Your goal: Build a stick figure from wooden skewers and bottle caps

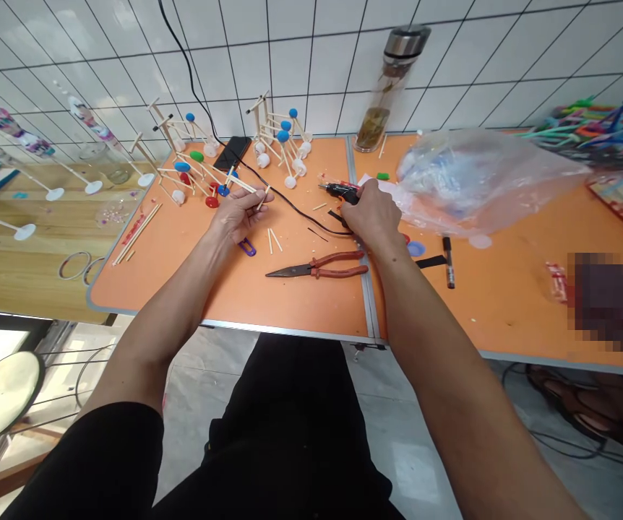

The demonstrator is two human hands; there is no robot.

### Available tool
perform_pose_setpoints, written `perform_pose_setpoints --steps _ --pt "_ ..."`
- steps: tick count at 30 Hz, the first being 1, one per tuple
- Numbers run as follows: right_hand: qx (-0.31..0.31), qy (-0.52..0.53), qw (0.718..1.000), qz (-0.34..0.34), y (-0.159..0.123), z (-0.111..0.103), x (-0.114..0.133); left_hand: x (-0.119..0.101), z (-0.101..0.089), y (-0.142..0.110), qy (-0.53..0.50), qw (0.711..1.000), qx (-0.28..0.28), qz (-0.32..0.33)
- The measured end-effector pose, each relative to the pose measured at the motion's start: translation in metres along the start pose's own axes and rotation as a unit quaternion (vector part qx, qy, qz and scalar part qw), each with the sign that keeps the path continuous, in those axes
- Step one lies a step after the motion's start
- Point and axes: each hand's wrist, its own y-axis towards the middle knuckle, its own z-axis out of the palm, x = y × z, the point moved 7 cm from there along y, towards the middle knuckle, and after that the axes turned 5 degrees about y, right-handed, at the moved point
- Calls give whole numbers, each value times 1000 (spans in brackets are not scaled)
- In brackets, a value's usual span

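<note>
My left hand is closed round a thin wooden stick above the orange table. My right hand grips a black glue gun, its nozzle pointing left toward the stick. A black cable runs from the gun up the tiled wall. Two loose sticks lie on the table just below my left hand. Red-handled pliers lie shut between my forearms.
Several stick models with coloured caps stand at the table's back, beside a black phone. A clear plastic bag, a glass bottle, a black marker and a purple clip are nearby. Colourful straws lie far right.
</note>
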Motion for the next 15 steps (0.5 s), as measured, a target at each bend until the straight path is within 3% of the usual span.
perform_pose_setpoints --steps 8,15 --pt "-24 36 999 30 1 -5 -3 -9 5 -3 16 1000 8 18" --pt "-85 148 985 19 15 -7 -19 -6 4 1 45 998 35 15"
